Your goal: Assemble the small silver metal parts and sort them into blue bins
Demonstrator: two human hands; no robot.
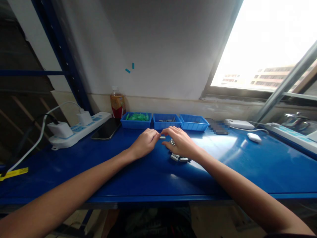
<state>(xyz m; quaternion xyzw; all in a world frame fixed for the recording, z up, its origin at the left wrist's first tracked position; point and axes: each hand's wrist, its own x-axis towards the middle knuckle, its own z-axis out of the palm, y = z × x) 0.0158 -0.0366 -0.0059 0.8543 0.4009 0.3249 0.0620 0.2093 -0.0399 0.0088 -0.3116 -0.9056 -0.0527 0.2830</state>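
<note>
My left hand (145,142) rests on the blue table (138,178) with its fingers curled together, the tips pinching toward a small flat metal piece (162,137). My right hand (180,142) meets it from the other side, fingers bent and pressed to the same piece. Under and beside the right hand lies a little heap of several small metal parts (178,158). Right behind the hands stand three blue trays: the left tray (135,125) holds green pieces, the middle tray (167,125) holds metal parts, the right tray (194,125) looks nearly bare.
A white power strip (81,129) with two chargers lies at the left, next to a black phone (106,129) and a drink bottle (117,105). To the right are a white flat device (239,124) and a small white object (254,137). A window fills the upper right.
</note>
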